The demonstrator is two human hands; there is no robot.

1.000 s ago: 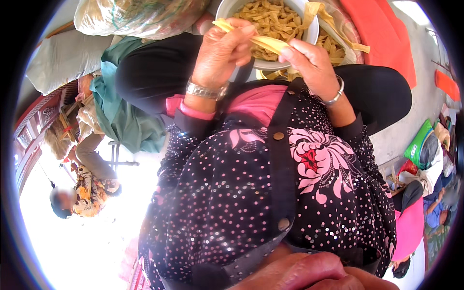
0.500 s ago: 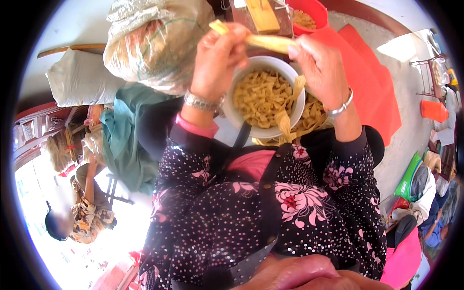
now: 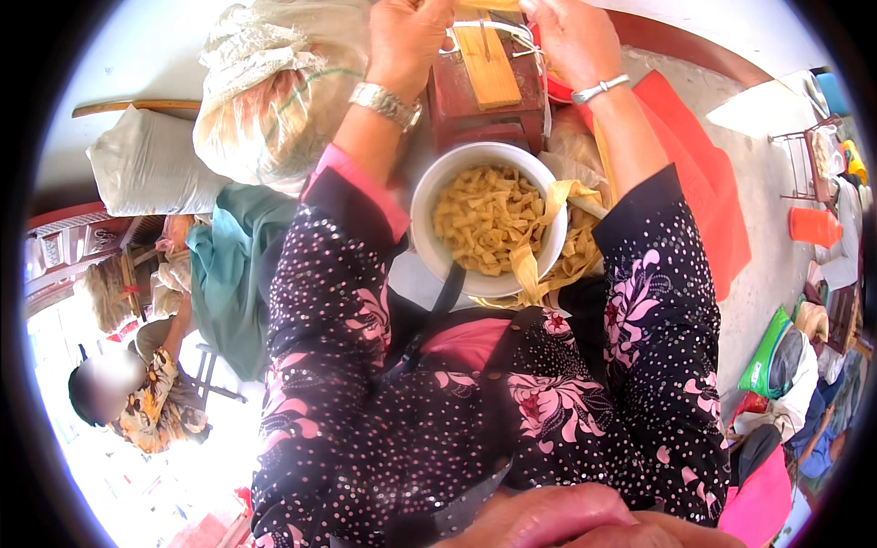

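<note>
My arms reach out to the top of the view. My left hand (image 3: pixel 409 41) and my right hand (image 3: pixel 571 46) are both closed, pinching the ends of a pale yellow strip (image 3: pixel 489 4) that looks like dried husk. Most of it is cut off by the upper edge. Just below it, a light wooden board (image 3: pixel 489 73) with a thin metal spike rests on a dark red stool (image 3: pixel 448 105). Nearer to me stands a white bucket (image 3: pixel 423 196) full of flat yellowish braid (image 3: pixel 489 219). Some braid (image 3: pixel 525 274) hangs over its right rim.
A large stuffed woven sack (image 3: pixel 265 110) stands left of the stool, with a grey sack (image 3: pixel 146 164) and teal cloth (image 3: pixel 237 265) beyond. Red sheeting (image 3: pixel 699 183) covers floor on the right. Another person (image 3: pixel 164 402) is at far left.
Both hands have moved up and away from me with the strip, from above the bucket to over the board's far end. The view has shifted slightly, showing more of the stool.
</note>
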